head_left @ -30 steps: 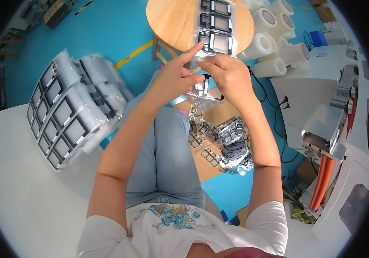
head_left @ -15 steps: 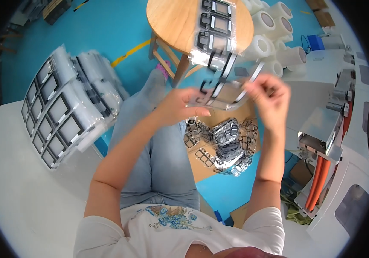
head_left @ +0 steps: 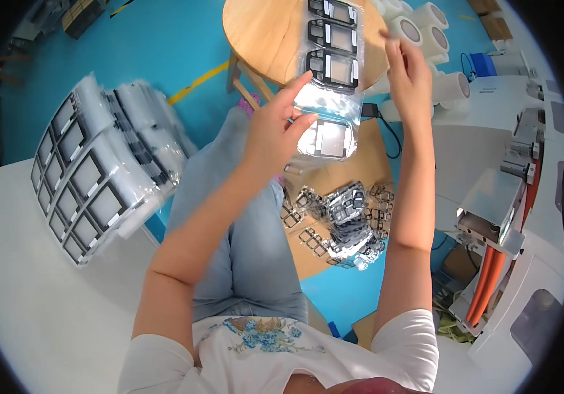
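My left hand (head_left: 274, 125) is at the left edge of a long clear film strip (head_left: 308, 98). Its thumb lies over the film and the index finger stretches to one of the black frames (head_left: 332, 67) set in it. The upper part of the strip rests on a round wooden stool (head_left: 256, 39), and the lower part, with another frame, hangs past the stool's near edge. My right hand (head_left: 410, 75) is raised at the stool's right side, off the strip. Its fingers point away from me, stretched out and partly apart, with the tips slightly blurred.
Stacked film sheets with black frames (head_left: 85, 174) lie on a white table (head_left: 26, 295) at left. Cardboard (head_left: 308, 256) below bears a heap of small frames (head_left: 351, 213). White rolls (head_left: 426, 43) stand behind. A machine with orange tubes (head_left: 485, 282) is at right.
The held film has swung up and away and now lies along the stool, its end hanging. My right hand has let go and moved up; my left hand has moved slightly farther away.
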Demonstrator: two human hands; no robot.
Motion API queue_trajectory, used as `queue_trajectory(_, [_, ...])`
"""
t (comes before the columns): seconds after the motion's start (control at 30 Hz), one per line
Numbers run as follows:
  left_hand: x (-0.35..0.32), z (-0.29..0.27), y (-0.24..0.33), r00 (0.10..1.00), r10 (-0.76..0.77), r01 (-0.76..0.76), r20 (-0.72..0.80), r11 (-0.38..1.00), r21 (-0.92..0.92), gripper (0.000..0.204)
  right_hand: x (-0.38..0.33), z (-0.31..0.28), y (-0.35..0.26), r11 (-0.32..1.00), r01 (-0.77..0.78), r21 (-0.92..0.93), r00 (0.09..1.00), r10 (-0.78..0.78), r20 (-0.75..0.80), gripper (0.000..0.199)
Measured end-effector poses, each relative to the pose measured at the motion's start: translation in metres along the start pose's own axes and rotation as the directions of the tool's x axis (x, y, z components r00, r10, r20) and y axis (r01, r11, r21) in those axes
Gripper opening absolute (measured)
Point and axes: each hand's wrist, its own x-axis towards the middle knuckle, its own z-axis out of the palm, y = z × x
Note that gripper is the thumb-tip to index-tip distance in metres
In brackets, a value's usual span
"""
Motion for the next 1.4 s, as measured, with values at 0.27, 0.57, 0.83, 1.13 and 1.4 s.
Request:
queue_trajectory(0.27, [0.006, -0.017, 0.007, 0.977, -0.077, 0.101, 0.197, 0.988, -0.114, 0.074, -0.079, -0.002, -0.037, 0.919, 0.389, -0.061, 0.891, -0.359, 0.277, 0.017])
queue_trajectory(0.57, [0.006, -0.018, 0.015, 0.972, -0.129, 0.143, 0.194, 0.988, -0.061, 0.079, -0.079, 0.005, -0.058, 0.674, 0.616, -0.409, 0.781, -0.452, 0.431, 0.023])
queue_trajectory(0.83, [-0.019, -0.007, 0.017, 0.989, -0.027, 0.042, 0.148, 0.994, -0.098, 0.073, -0.130, -0.052, -0.047, 0.967, -0.254, -0.011, 0.848, 0.228, 0.478, 0.034])
queue_trajectory(1.13, [-0.043, 0.010, -0.022, 0.981, -0.029, 0.089, 0.194, 0.946, -0.311, 0.038, -0.002, -0.040, -0.066, 0.903, -0.120, 0.412, 0.993, 0.118, 0.031, 0.024])
queue_trajectory(1.4, [-0.015, 0.002, 0.005, 0.999, 0.037, -0.042, -0.029, 0.976, -0.212, 0.074, 0.029, 0.015, 0.011, 0.989, -0.033, 0.143, 0.999, 0.036, -0.015, 0.031])
